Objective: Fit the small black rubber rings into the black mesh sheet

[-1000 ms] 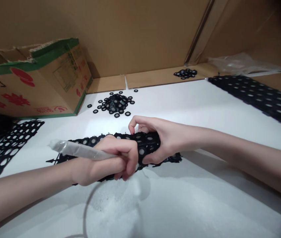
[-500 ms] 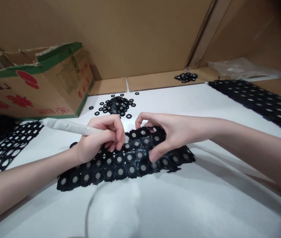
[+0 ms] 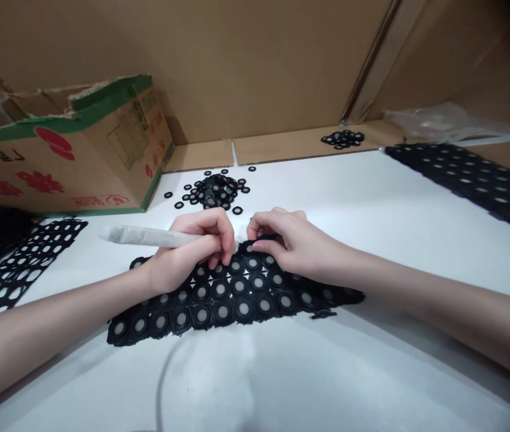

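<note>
A black sheet (image 3: 222,312) with rows of round holes, pale at their centres, lies on the white surface in front of me. My left hand (image 3: 196,243) is closed around a white pen-like tool (image 3: 151,236), its back end pointing left and its tip near the sheet's far edge. Close beside that tip, my right hand (image 3: 286,240) pinches the far edge of the sheet between thumb and fingers. Whether a small ring sits in the right fingertips I cannot tell. Part of the sheet is hidden under both hands.
A heap of small black rings (image 3: 214,191) lies beyond my hands, and a smaller ring pile (image 3: 342,139) is farther back. Black perforated sheets lie at the left (image 3: 25,264) and right (image 3: 466,180). A cardboard box (image 3: 102,156) stands at the left, a clear plastic bag (image 3: 448,123) at the back right.
My right hand has gone from spread fingers over the sheet to a pinch at its far edge, beside the tool's tip. The left hand keeps the pen-like tool, shifted slightly right.
</note>
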{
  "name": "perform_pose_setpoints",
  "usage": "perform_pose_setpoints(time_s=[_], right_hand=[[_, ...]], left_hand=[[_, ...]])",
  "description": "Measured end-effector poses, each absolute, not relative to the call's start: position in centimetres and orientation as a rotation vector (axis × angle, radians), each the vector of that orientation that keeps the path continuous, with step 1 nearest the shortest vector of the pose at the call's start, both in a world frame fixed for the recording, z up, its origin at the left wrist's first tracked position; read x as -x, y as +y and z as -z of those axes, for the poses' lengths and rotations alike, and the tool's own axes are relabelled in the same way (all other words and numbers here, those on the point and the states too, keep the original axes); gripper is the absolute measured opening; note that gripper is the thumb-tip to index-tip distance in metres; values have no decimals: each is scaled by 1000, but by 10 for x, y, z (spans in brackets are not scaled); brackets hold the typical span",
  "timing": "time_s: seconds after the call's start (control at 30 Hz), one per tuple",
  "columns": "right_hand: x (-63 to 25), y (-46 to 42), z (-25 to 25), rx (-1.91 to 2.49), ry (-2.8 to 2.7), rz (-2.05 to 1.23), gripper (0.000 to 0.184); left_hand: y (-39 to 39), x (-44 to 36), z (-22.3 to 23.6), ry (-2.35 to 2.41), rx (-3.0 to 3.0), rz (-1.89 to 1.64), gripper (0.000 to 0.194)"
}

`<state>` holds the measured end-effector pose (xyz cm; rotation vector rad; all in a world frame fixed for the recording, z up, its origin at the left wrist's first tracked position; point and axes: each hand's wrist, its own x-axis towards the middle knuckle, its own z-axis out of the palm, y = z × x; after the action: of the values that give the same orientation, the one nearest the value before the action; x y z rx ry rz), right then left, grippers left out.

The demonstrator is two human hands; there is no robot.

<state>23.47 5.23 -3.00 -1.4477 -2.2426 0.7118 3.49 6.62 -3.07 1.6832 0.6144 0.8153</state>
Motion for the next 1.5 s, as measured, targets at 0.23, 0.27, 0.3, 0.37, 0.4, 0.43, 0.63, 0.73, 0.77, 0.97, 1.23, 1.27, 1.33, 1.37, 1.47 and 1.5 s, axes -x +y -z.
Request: perform_pose_setpoints(time_s=[0.23,0.27,0.3,0.37,0.4,0.43,0.63,0.73,0.77,0.97,1.23,1.27,1.33,1.37,1.47,1.5], right_hand=[[-232,51,35,1443,-2204,-717,8],[-232,51,35,1434,-2208,-720,8],[-232,51,35,1429,-2211,-722,7],[-233,51,35,1423,-2215,-722,8],[-233,51,35,1421,-2216,-721,8],[-233,50,35,1421,-2218,-720,9],[-233,50,34,1436,-2218,-719,10],[-233,50,34,1432,-2219,-718,10],[-233,50,35,1434,-2218,-719,10],[-235,48,34,1412,-2217,-723,7],[-240,44,31,1536,-2274,-742,25],[-240,44,31,1538,-2278,-745,25],[-240,43,31,1535,-2274,-763,26],[-239,43,31,1533,-2268,-770,25],[-238,42,31,1523,-2261,-786,20],[-237,42,31,1520,-2260,-790,18]], left_hand=[[65,-35,31,612,-1733,-800,16],[65,-35,31,613,-1746,-797,16],[65,-35,30,614,-1762,-793,16],[64,-35,30,615,-1805,-782,16],[63,-36,29,621,-1834,-775,16],[62,-36,28,633,-1869,-765,16],[61,-39,22,683,-2021,-641,16],[61,-39,19,689,-2012,-584,16],[62,-39,19,690,-2007,-564,16],[63,-38,23,682,-1882,-589,14],[57,-34,26,625,-1810,-808,16],[54,-34,25,630,-1811,-805,17],[50,-34,22,650,-1803,-766,17],[49,-34,22,666,-1801,-742,17],[47,-35,22,698,-1834,-702,17],[47,-35,22,696,-1846,-698,17]])
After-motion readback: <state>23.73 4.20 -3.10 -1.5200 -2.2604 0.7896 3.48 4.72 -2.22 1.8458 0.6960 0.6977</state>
